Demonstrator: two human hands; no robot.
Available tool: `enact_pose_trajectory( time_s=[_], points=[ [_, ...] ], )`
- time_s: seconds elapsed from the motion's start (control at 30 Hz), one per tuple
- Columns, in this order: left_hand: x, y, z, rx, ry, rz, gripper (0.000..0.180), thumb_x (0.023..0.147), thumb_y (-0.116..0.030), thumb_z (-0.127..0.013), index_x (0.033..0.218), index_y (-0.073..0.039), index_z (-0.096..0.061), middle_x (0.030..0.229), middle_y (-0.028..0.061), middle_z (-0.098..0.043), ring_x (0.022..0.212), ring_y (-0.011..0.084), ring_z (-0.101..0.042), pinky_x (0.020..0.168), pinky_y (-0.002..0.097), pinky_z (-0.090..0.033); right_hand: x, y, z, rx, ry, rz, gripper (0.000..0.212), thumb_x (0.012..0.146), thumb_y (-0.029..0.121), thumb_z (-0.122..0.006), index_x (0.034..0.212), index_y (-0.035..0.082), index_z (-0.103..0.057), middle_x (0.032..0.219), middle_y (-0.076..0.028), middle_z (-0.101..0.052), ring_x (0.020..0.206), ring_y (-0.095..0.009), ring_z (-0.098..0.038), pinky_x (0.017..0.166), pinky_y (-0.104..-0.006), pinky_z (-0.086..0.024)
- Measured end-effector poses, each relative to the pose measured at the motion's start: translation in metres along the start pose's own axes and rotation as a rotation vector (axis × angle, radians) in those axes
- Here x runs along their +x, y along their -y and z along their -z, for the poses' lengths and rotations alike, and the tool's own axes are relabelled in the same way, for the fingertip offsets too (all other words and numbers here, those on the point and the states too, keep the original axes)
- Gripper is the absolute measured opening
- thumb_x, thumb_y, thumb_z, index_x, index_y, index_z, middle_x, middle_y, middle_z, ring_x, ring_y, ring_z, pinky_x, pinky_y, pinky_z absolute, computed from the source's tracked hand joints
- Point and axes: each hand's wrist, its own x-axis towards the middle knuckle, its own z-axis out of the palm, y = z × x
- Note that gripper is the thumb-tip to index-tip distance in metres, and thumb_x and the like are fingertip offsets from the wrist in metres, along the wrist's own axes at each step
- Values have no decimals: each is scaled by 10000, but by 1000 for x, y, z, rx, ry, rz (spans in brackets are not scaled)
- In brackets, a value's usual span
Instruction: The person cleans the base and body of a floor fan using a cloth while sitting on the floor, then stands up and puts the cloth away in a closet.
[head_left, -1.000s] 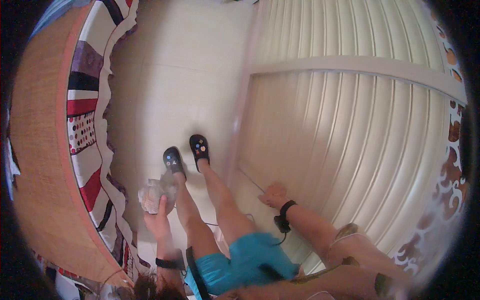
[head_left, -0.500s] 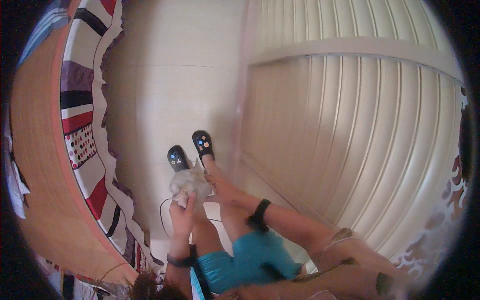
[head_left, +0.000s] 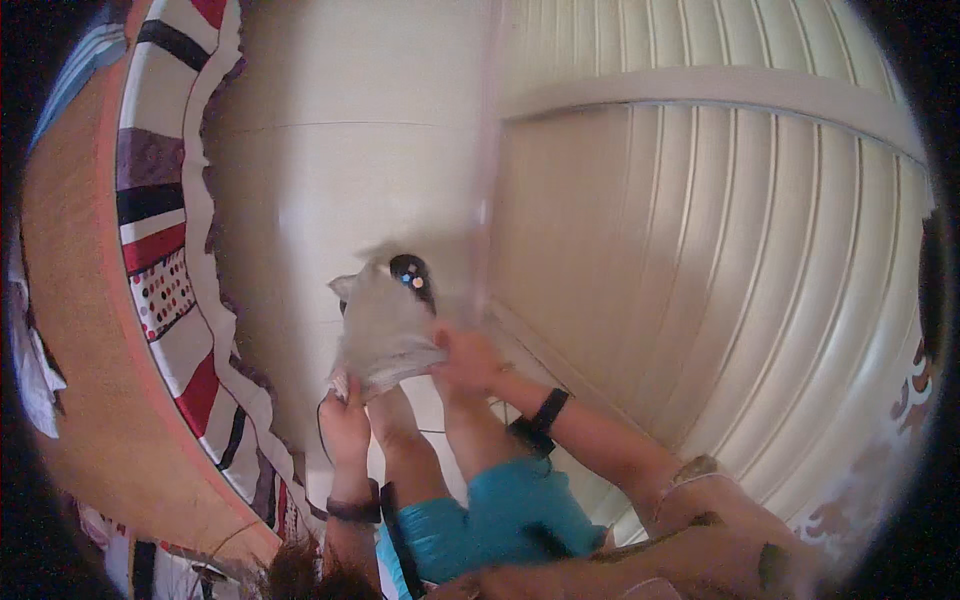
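Note:
A light grey cloth [head_left: 388, 325], perhaps a garment, hangs spread out in front of my legs. My left hand [head_left: 347, 420] grips its near left corner, with the fingers closed and the thumb on top. At its near right edge, my right hand [head_left: 468, 360] is closed on the fabric, a little blurred. The cloth's far end droops over my feet and hides most of one black clog. The other black clog [head_left: 411, 273], dotted with small coloured charms, shows beside it.
On the left runs a bed or couch with an orange-brown top [head_left: 80, 330] and a patchwork side cover [head_left: 160, 240] with a frilled hem. A cream ribbed panel [head_left: 700, 270] stands on the right. Pale floor tiles [head_left: 350, 170] lie between them.
The cloth was bunched up around my left hand and now hangs open, stretched between both hands. My right hand has moved slightly right, and my left hand slightly left and nearer.

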Motion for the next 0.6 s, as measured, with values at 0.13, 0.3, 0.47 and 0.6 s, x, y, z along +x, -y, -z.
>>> enact_pose_trajectory(
  time_s=[0.13, 0.3, 0.47, 0.6],
  points=[
    [-2, -3, -4, -371, -188, -189, 301, 954, -192, -568, 1069, 80, -624, 846, 166, -698, 823, 227, -678, 739, 365, -509, 5, -6, -8, 60, 4, 113, 491, 733, 303, -756, 1144, 107, -573, 1083, -138, -647, 1018, -330, -614, 865, -416, -485],
    [-24, -35, 20, -1098, -124, 166, 361, 908, -139, -629, 1203, 52, -542, 1160, 117, -614, 1037, 202, -600, 895, 338, -482, -2, -4, 3, 99, -30, 304, 558, 714, 280, -759, 1203, 105, -553, 1139, -132, -630, 1050, -324, -604, 890, -399, -484],
    [-80, -47, 50, -1189, -131, 270, 455, 914, -133, -625, 1303, 32, -456, 1221, 123, -569, 1093, 229, -582, 942, 350, -469, -16, 35, 35, -257, 171, 470, 428, 689, 149, -703, 1108, 91, -642, 1037, -188, -598, 945, -331, -596, 843, -414, -487],
    [-115, -26, 56, -1091, -146, 202, 451, 935, -156, -604, 1324, 18, -457, 1209, 118, -574, 1105, 228, -576, 923, 337, -482, -26, 50, 36, -369, -195, 619, 421, 657, 134, -713, 1072, 102, -656, 1184, -180, -564, 1066, -375, -551, 998, -459, -399]
  ],
)
